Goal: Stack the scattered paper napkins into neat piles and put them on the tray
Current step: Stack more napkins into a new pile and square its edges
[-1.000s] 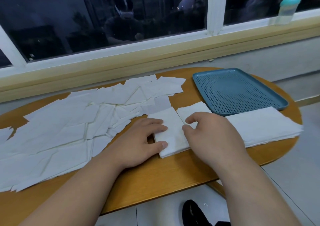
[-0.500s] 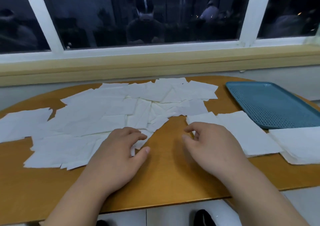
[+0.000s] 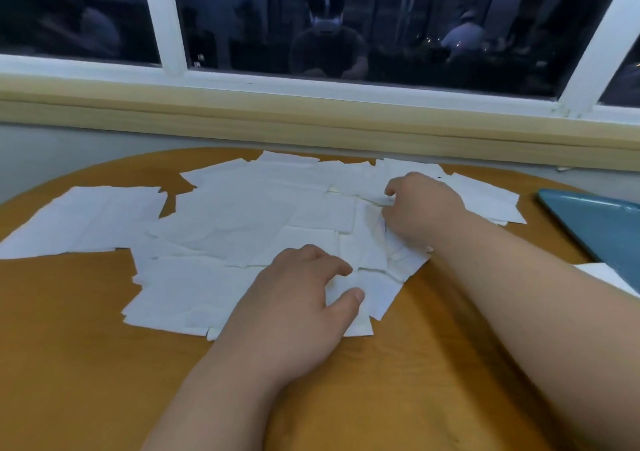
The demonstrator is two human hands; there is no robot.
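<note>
Fingers (image 3: 390, 189) of the right hand (image 3: 424, 208), earlier lower right, curled gripping scattered napkins (image 3: 242, 218) at centre; the left hand (image 3: 294, 298), loosely bent, rested on them.

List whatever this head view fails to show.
- Tray: head view, cut off by the right frame edge; contents unknowable.
- White paper beside the tray: only a corner shows; right forearm and frame edge hide the rest.
- Right hand: fingertips curl under its back; whether they pinch a napkin is unclear.
- Scattered napkins: overlaps hide their count; the left hand covers some.
</note>
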